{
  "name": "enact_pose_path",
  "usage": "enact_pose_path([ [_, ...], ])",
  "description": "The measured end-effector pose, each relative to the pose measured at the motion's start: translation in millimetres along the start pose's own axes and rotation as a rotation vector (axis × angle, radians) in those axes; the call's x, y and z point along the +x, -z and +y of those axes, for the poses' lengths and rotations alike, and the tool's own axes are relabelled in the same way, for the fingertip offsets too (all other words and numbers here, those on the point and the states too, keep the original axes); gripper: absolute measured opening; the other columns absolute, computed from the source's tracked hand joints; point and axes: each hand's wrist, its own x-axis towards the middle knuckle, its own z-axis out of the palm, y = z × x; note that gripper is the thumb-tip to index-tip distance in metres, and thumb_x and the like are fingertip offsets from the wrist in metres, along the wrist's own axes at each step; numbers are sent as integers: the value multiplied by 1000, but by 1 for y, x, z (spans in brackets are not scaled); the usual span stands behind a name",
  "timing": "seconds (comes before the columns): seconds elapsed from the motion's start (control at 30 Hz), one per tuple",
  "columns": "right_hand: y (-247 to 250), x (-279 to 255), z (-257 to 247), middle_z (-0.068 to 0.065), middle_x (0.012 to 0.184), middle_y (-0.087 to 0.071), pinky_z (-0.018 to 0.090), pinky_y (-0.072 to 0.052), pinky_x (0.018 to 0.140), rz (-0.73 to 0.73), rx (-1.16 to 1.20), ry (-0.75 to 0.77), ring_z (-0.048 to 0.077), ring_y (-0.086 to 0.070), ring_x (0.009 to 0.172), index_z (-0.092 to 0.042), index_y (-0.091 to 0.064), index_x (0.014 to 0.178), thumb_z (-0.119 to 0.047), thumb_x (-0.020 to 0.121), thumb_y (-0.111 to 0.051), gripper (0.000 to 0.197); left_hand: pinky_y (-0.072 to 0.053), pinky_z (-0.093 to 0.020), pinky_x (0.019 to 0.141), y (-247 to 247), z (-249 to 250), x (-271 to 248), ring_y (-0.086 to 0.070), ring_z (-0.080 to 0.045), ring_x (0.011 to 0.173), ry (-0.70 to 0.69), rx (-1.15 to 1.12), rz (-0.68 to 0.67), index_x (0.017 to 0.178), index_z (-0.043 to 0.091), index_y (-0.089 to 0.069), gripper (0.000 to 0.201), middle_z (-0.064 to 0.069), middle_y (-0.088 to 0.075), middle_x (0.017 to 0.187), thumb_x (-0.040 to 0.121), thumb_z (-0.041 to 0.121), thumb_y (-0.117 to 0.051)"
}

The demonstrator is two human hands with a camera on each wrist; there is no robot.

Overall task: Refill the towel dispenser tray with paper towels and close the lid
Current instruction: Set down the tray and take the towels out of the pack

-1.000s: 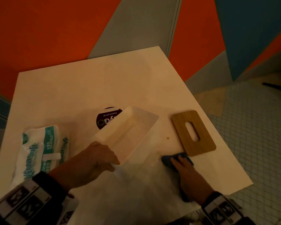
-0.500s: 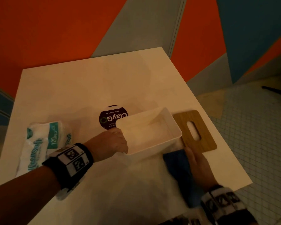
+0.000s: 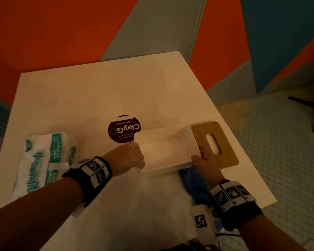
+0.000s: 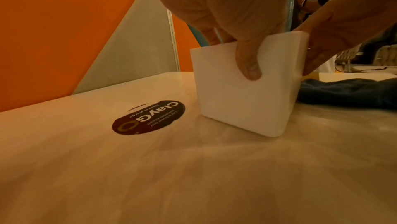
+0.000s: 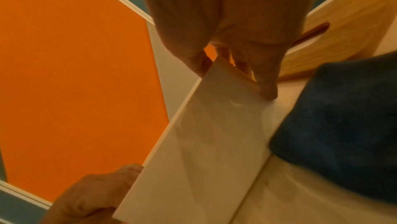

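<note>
The white dispenser tray stands upright and empty on the white table. My left hand grips its left end, thumb on the outer wall and fingers over the rim. My right hand grips the tray's right end, thumb inside and fingers outside. The wooden lid with its slot lies flat just right of the tray. A wrapped pack of paper towels lies at the table's left.
A blue cloth lies on the table under my right wrist, also seen as a blue cloth beside the tray. A round dark ClayGo sticker sits behind the tray. The table's right edge drops to a tiled floor.
The tray went from tipped over to upright and shifted right toward the lid. My right hand left the blue cloth and took the tray's right end.
</note>
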Motion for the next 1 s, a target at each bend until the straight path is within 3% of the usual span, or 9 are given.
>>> enact_pose_path([
  [0.1, 1, 0, 6, 7, 108, -51, 43, -46, 92, 9, 18, 3, 26, -51, 105, -4, -40, 124, 1, 87, -48, 37, -43, -21, 85, -3, 0, 1, -63, 0, 59, -22, -17, -8, 60, 34, -65, 43, 20, -68, 61, 32, 10, -89],
  [0.17, 2, 1, 7, 8, 109, -51, 41, -45, 91, -3, 10, 0, 26, -51, 105, -5, -40, 123, 1, 88, -48, 37, -52, -19, 78, -2, 0, 1, -63, 2, 60, -26, -19, -18, 60, 35, -65, 44, 21, -68, 61, 30, 11, -88],
  [0.3, 6, 3, 9, 7, 108, -51, 32, -41, 80, -47, 15, -5, 22, -50, 102, -6, -41, 125, 0, 88, -48, 38, -53, -22, 77, -2, 4, 1, -63, 4, 62, -29, -23, -26, 61, 36, -66, 43, 23, -68, 63, 31, 15, -89],
  [0.47, 11, 2, 15, 8, 111, -51, 22, -45, 70, -83, 8, 20, 21, -50, 100, -6, -39, 125, 0, 87, -49, 40, -55, -25, 75, 0, 9, 2, -64, 2, 59, -33, -25, -3, 59, 34, -66, 44, 20, -69, 61, 29, 12, -89],
  [0.6, 14, 2, 19, 10, 117, -50, 30, -42, 81, -108, 28, 23, 20, -49, 104, -5, -36, 129, 0, 88, -48, 43, -55, -27, 74, 1, 12, 2, -64, 1, 59, -16, -42, 38, 58, 33, -67, 46, 19, -69, 59, 27, 8, -89],
  [0.77, 14, 5, 20, 10, 117, -50, 34, -44, 86, -127, 39, 12, 22, -50, 105, -8, -35, 130, -1, 88, -49, 44, -56, -35, 74, 0, 13, 1, -66, -4, 59, 23, -81, 86, 58, 30, -67, 47, 16, -70, 60, 27, 3, -89],
  [1.0, 13, 7, 18, 7, 119, -48, 29, -41, 85, -154, 37, 43, 19, -47, 107, -6, -35, 130, -1, 89, -48, 43, -56, -34, 73, -2, 16, -2, -66, -2, 59, 74, -113, 153, 56, 30, -67, 48, 16, -70, 60, 24, 1, -88],
])
